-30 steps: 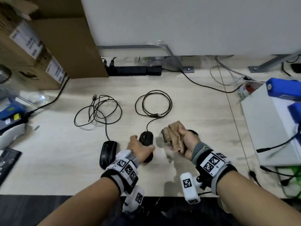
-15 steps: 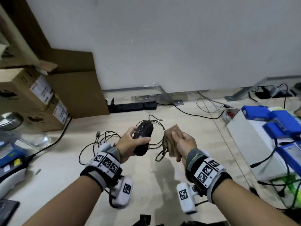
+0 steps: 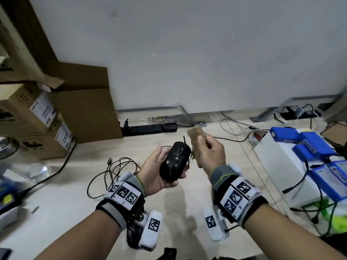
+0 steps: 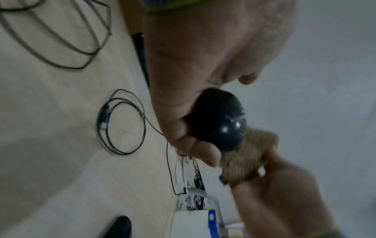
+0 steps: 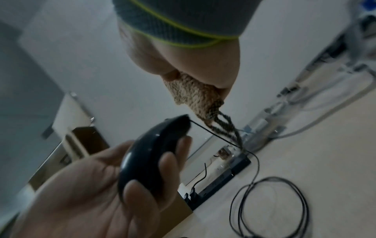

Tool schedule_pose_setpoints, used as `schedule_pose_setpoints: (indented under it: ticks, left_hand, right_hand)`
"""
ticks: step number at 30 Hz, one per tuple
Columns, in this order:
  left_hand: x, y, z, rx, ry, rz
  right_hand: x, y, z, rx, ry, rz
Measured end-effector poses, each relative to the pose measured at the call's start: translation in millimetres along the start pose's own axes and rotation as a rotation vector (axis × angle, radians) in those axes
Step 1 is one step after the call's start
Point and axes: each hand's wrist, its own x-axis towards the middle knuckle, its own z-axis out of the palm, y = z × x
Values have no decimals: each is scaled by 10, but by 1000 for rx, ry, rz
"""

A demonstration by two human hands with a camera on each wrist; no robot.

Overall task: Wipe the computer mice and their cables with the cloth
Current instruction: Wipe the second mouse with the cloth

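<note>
Head view: left hand raised above the worktop, palm up, fingers and thumb curled round a glossy black mouse, nose pointing away toward the wall. Right hand level with it, just to the right, fingers closed on a bunched tan cloth; cloth's lower edge just beside the mouse's nose, contact not clear. Loose black cable coil lying on the worktop below and left of the left hand. Black power strip along the worktop's far edge, cardboard boxes at the far left corner, blue battery packs on a white box near the right edge.

Left wrist view: fingers wrapped round the mouse, cloth right against its rounded end, gripped from below by the right hand. Thin mouse cable dropping to a coil on the worktop. Second dark mouse lying on the worktop, blurred.

Right wrist view: cloth pinched under the palm, frayed strands hanging toward the mouse's cable. Mouse cradled in the left hand, fingertips over its side.
</note>
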Motion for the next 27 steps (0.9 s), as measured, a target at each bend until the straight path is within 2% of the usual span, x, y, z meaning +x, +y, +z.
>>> schedule_pose_setpoints:
  ticks: [3, 5, 8, 11, 13, 16, 17, 18, 19, 22, 23, 25, 27]
  left_hand:
    - [76, -50, 142, 90, 92, 47]
    - [104, -54, 196, 6, 110, 39]
    - [91, 33, 228, -190, 124, 25]
    - [58, 76, 244, -151, 143, 33]
    - [22, 75, 260, 18, 173, 61]
    - [-5, 61, 267, 114, 180, 87]
    - [-14, 62, 276, 103, 176, 88]
    - [-4, 69, 281, 86, 172, 86]
    - [5, 81, 290, 65, 165, 90]
    - [41, 119, 286, -43, 127, 69]
    - [42, 123, 278, -36, 119, 66]
    - [49, 94, 230, 109, 114, 80]
    - [30, 51, 206, 309, 107, 94]
  right_hand:
    - [-108, 20, 97, -392, -313, -192]
    - [-343, 57, 183, -520, -427, -281]
    - [-595, 156, 189, -529, -375, -547]
    - [-504, 194, 85, -512, -362, -732]
    - [-379, 125, 68, -467, -321, -640]
    - [-188, -5, 83, -280, -204, -239]
    - [-186, -32, 104, -254, -193, -170]
    - [-227, -63, 127, -268, -194, -178]
    - [-302, -72, 146, -304, -202, -256]
    - [-540, -3, 149, -401, -314, -597]
    - [-523, 41, 114, -420, -340, -661]
    - [-363, 92, 51, -397, -321, -626]
    - [-182, 35, 5, -294, -234, -348]
